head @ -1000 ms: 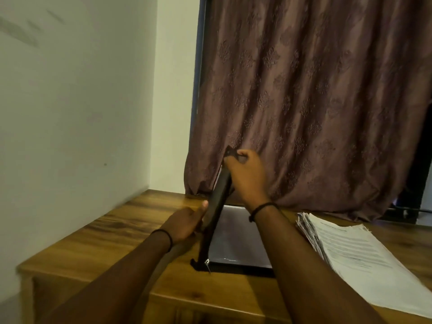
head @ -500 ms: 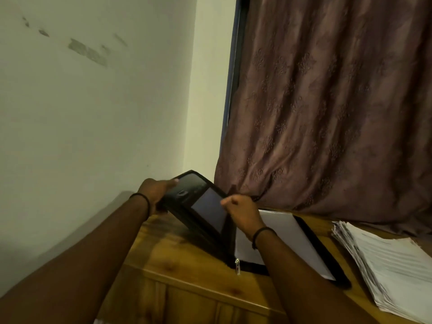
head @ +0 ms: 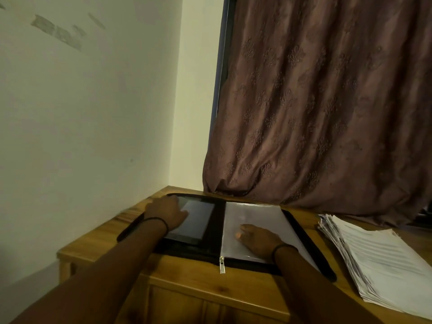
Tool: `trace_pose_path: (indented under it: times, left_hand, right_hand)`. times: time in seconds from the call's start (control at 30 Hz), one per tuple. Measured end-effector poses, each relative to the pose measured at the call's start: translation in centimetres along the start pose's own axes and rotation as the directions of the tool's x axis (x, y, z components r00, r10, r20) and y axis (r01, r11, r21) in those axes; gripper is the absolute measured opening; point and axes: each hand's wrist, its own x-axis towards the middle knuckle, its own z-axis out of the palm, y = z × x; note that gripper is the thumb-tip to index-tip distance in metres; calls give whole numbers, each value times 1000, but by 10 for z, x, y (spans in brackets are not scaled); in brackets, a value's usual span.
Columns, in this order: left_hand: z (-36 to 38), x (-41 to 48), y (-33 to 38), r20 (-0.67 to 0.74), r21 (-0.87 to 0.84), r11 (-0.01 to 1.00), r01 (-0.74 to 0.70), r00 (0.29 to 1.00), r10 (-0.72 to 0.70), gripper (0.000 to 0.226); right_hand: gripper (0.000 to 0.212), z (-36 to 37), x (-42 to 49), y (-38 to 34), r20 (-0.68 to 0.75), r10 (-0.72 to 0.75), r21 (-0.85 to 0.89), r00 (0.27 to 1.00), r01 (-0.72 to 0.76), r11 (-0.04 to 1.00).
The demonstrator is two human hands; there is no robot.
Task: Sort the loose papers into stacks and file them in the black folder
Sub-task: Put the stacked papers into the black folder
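Head view, the only one.

Position: black folder (head: 218,220) lies open and flat on the wooden table (head: 187,279), back edge just under the curtain (head: 327,113). Paper stack (head: 374,260) sits just right of it, apart from the folder. It looks unsorted; nothing loose has been filed yet.

Hands: left hand (head: 167,212) is palm-down on the left cover with fingers spread flat, gripping nothing. Right hand (head: 259,238) is palm-down on the clear sleeve (head: 257,213) of the right half and also holds nothing. Both are pressing the covers flat.

Risks, as a judgement:
- The left cover may spring back up once the hand lifts, since the spine looks stiff. It would then flip over the pocket during filing.
- The folder's near right corner sits close to the table's front edge. A push while loading sheets could tip it off.
- The paper stack is fanned and ragged along its left side and runs close to the front edge. Grabbing a thick chunk with one hand would likely shed sheets onto the floor.
- The sleeve plastic is glossy, so sheets may slide out if not fed in square.
- The light is dim and the print is unreadable from here, so mis-sorting is plausible.

Look of the folder: black zip-around case with a metal zipper pull (head: 222,265) hanging at the near end of the spine. The left half has a greyish pocket panel (head: 198,218). The right half holds a translucent sleeve with a soft sheen. Its contents can't be made out.
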Motion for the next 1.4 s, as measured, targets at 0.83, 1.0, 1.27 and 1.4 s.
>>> trace_pose_path:
  times: [0.83, 1.0, 1.27, 1.4]
  left_hand:
    - [46, -52, 31, 426, 88, 965, -247, 885, 187, 63]
    - [34, -73, 22, 464, 100, 966, -238, 870, 167, 64]
    - [17, -80, 41, 439, 36, 985, -171, 888, 138, 53]
    - [25, -72, 64, 353, 54, 988, -142, 929, 114, 65]
  right_hand:
    - [65, 2, -66, 11, -27, 41, -137, 999, -44, 990]
    - [70, -7, -82, -1, 47, -1, -217, 999, 11, 976]
    - [62, -25, -105, -12, 90, -47, -305, 995, 73, 950]
    - [35, -32, -107, 2, 6, -118, -306, 993, 114, 945]
